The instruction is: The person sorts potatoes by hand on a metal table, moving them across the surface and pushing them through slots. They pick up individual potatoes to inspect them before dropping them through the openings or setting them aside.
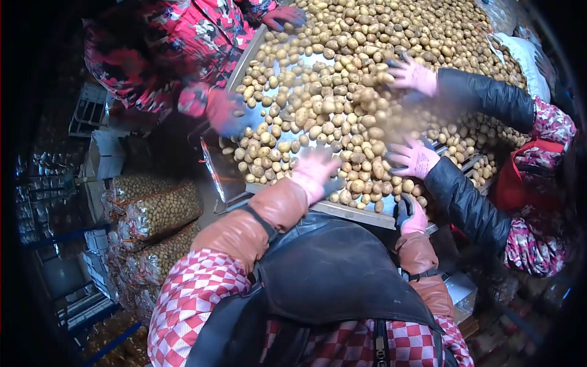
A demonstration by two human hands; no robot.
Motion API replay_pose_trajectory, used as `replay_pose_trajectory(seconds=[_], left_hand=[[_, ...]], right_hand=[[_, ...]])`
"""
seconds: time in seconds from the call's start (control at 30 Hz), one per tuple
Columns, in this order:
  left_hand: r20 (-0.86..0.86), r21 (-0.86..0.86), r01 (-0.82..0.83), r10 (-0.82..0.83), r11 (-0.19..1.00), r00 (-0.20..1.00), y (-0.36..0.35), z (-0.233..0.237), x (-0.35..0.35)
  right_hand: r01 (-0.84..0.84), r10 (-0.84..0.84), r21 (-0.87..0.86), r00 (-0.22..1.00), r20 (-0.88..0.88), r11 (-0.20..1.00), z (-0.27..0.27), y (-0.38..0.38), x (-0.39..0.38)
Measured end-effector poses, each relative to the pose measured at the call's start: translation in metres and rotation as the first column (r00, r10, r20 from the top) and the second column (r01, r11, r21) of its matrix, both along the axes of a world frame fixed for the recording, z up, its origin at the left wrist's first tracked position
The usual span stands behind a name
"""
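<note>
A large heap of potatoes [330, 110] covers a metal sorting table [361, 215]. My left hand [315, 174], in a pink glove with dark fingertips, is over the potatoes at the near edge, its fingers apart and slightly blurred. At the table's near right edge, my right hand [411, 215] wears a similar glove; its fingers are bent beside some potatoes, and whether it holds anything is hidden. Brown sleeves cover both my forearms, and a dark apron [342, 266] hangs in front of me.
A co-worker's two pink-gloved hands [416, 76] reach over the potatoes from the right. Another co-worker in a red patterned jacket [177, 43] has gloved hands at the table's left side. Bags of potatoes [156, 214] are stacked at left; a white sack [520, 58] lies upper right.
</note>
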State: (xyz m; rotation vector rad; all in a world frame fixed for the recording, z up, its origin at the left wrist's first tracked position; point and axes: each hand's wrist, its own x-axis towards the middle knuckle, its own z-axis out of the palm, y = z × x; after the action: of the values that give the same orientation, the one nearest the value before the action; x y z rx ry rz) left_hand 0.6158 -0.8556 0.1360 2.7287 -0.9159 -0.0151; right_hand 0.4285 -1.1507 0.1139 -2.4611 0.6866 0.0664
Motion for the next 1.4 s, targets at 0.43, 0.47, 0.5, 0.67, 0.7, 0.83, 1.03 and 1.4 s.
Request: replay_pose_trajectory(seconds=[0.43, 0.47, 0.5, 0.67, 0.7, 0.83, 1.03, 1.4], left_hand=[[0.004, 0.229, -0.444, 0.456, 0.866, 0.89, 0.094, -0.01, 0.069], [-0.03, 0.183, -0.432, 0.444, 0.883, 0.895, 0.085, -0.004, 0.074], [0.104, 0.092, -0.338, 0.329, 0.937, 0.939, 0.081, -0.005, 0.075], [-0.011, 0.234, -0.388, 0.402, 0.891, 0.916, 0.055, -0.03, 0.11], [-0.026, 0.204, -0.343, 0.355, 0.917, 0.934, 0.06, -0.035, 0.118], [-0.123, 0.253, -0.294, 0.332, 0.922, 0.935, 0.066, -0.034, 0.144], [-0.359, -0.239, -0.58, 0.484, 0.779, 0.798, 0.088, -0.013, 0.106], [-0.892, -0.31, -0.852, 0.439, -0.423, 0.107, 0.445, -0.163, -0.07]], right_hand=[[0.04, -0.043, 0.072, 0.998, 0.043, 0.997, -0.005, 0.001, 0.001], [0.054, -0.056, 0.085, 0.998, 0.02, 0.995, -0.004, 0.001, 0.001], [0.035, -0.037, 0.067, 0.999, 0.039, 0.997, -0.004, 0.001, 0.001], [0.033, -0.032, 0.021, 0.999, -0.017, 0.999, -0.01, -0.001, 0.004], [0.038, -0.037, 0.015, 0.999, -0.01, 0.999, -0.009, 0.0, 0.005], [0.049, -0.05, 0.036, 0.998, 0.037, 0.998, -0.01, 0.0, 0.002], [0.045, -0.047, 0.054, 0.998, 0.041, 0.998, -0.012, 0.0, 0.001], [0.04, -0.042, 0.059, 0.999, 0.025, 0.997, -0.008, 0.001, 0.006]])
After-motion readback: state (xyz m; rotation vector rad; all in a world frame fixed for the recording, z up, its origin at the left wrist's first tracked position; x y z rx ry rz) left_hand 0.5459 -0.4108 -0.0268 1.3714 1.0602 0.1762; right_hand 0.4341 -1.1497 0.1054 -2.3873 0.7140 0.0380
